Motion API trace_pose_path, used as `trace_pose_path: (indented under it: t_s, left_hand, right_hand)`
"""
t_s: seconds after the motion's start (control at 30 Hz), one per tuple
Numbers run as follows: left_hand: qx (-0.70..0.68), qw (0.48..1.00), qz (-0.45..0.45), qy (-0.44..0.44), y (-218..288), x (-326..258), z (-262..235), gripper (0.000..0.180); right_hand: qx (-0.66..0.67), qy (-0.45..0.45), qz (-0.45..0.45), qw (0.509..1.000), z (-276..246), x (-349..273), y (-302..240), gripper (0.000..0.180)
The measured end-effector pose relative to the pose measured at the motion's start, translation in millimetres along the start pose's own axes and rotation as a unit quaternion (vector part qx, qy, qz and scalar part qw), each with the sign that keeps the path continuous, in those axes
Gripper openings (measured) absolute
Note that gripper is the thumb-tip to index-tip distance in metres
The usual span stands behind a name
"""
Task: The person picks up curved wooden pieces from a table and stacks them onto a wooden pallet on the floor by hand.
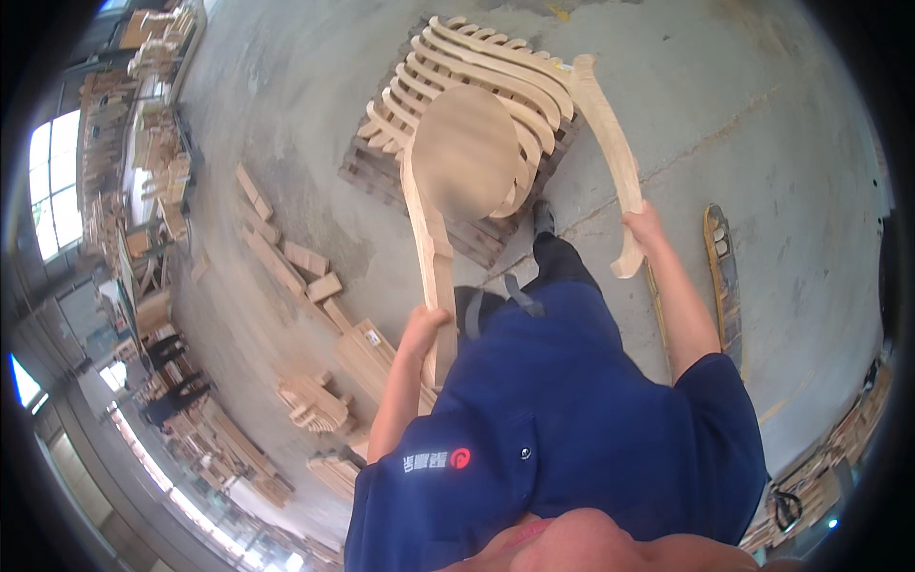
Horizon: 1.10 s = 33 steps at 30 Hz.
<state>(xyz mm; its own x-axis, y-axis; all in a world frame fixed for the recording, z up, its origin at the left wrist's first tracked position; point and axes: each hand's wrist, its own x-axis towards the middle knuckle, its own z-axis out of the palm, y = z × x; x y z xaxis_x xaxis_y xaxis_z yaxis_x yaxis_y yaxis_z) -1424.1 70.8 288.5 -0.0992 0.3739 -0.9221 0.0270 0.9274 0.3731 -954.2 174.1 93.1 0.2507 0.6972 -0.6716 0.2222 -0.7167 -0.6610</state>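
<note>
Beige wood in both hands: two long, curved, pale timber pieces. The left-hand piece (434, 248) bows gently, with a small step partway along and a squarish lower end right beside the navy work shirt (572, 381). The right-hand piece (610, 133) bends more, with a flared far end and a foot that kicks out to one side below the grip. Grain shows along both.

Grip-wise, the left hand (426, 332) is wrapped around its piece near the bottom, and the right hand (646, 229) is closed around the other just above the foot. Both pieces are up in front of the body, far ends toward the pile; can't tell if either one touches it.

As for what's holding stuff, a dark slatted wooden pallet (477, 244) carries a pile of matching curved pale pieces (496, 67), nested side by side. A blurry oval hides the pile's middle.

Pallet edges stick out at the near corner, with a dark shoe (543, 218) just beside. Grey concrete floor (801, 181) stretches off to the right, where a long dark yellow-edged bar (722, 286) lies. Pale offcut blocks and boards (305, 259) line the left side.
</note>
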Motion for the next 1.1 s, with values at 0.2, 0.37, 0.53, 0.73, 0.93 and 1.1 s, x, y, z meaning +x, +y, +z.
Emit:
trace_pose_path:
  t_s: [0.2, 0.37, 0.53, 0.73, 0.93, 1.1]
  left_hand:
    - [0.044, 0.995, 0.028, -0.086, 29.3, 57.3, -26.6, 0.031]
    - [0.072, 0.987, 0.032, -0.142, 41.1, 95.7, -59.1, 0.034]
    - [0.124, 0.977, 0.043, -0.166, 33.2, 144.1, -128.9, 0.033]
    - [0.234, 0.967, 0.011, -0.104, 22.9, 175.7, -175.1, 0.036]
    - [0.25, 0.964, 0.021, -0.083, 12.3, 219.1, -171.9, 0.035]
    - [0.359, 0.929, 0.075, -0.048, 33.8, 249.7, -165.5, 0.046]
  right_hand:
    - [0.021, 0.069, -0.02, 0.997, 88.4, 67.8, 12.7, 0.043]
    - [0.009, 0.134, 0.025, 0.991, 188.7, 72.6, -30.3, 0.044]
    - [0.011, 0.19, 0.064, 0.98, 292.4, 101.1, -21.0, 0.044]
    - [0.046, 0.273, 0.046, 0.96, 411.6, 167.3, 60.8, 0.054]
    - [-0.11, 0.115, 0.219, 0.963, 454.1, 229.6, 122.8, 0.049]
    - [-0.156, 0.027, 0.181, 0.971, 454.5, 241.7, 107.7, 0.048]
